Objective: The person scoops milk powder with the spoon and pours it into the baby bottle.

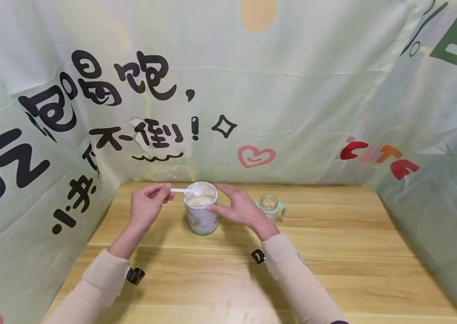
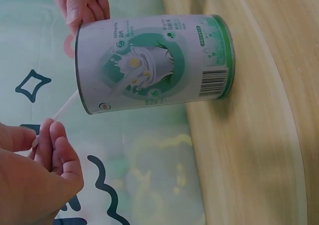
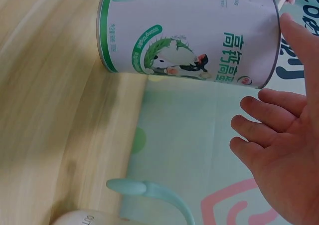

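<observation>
In the head view a tin of milk powder stands upright and uncovered at the back of the table, pale powder inside. My left hand pinches the end of a white scoop, whose bowl is over the powder inside the rim; whether it touches the powder I cannot tell. Fingers outstretched, my right hand is at the tin's right side, its thumb against the rim. The right wrist view shows that hand with its fingers spread beside the tin.
Just right of my right hand stands an uncapped baby bottle with a green handle, partly covered by that wrist. A wooden table carries everything. Printed cloth hangs along the back and both sides.
</observation>
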The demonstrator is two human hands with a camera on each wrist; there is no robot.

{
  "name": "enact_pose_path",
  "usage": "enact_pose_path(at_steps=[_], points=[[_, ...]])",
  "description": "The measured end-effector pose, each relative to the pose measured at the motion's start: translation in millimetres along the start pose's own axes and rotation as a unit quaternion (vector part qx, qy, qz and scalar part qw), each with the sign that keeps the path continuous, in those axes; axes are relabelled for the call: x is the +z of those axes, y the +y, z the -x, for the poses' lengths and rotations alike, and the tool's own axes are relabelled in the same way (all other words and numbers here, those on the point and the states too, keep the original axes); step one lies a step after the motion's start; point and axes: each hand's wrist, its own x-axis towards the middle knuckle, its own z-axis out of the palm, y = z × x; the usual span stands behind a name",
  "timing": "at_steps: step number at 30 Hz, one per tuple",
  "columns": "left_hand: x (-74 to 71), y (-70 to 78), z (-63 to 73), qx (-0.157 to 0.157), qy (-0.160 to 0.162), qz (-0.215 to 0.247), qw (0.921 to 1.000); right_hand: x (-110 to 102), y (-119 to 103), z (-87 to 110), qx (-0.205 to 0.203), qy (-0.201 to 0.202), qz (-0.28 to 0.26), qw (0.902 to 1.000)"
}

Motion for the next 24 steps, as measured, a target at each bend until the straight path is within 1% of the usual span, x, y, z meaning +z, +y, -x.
enact_pose_path(at_steps=[3, 8, 11, 15, 17, 19, 24], points=[[1.7, -0.7, 1.3, 0.0, -0.014, -0.005, 0.9999, 2.1, 0.0, -0.4, 0.001, -0.002, -0.006, 1.0], [3.8, -6.3, 1.6, 0.005, -0.025, -0.057, 0.998, 4.4, -0.4, -0.4, 0.0, 0.001, -0.013, 0.9999], [5.5, -10.0, 1.3, 0.018, -0.028, -0.083, 0.996, 4.6, -0.9, -0.2, 0.001, 0.002, -0.015, 0.9999], [6.7, -12.1, 1.4, 0.043, -0.031, -0.11, 0.9925, 4.7, -0.9, -0.3, 0.002, 0.001, -0.015, 0.9999], [6.9, -12.3, 1.4, 0.056, -0.032, -0.129, 0.9895, 4.9, -0.6, -0.2, 0.002, 0.001, -0.014, 0.9999], [7.1, -11.7, 1.0, 0.072, -0.031, -0.158, 0.9844, 4.8, -0.6, -0.1, 0.001, 0.001, -0.014, 0.9999], [8.6, -8.7, 0.0, 0.129, -0.043, -0.215, 0.9672, 5.8, 0.1, -0.3, -0.005, 0.007, -0.011, 0.9999]])
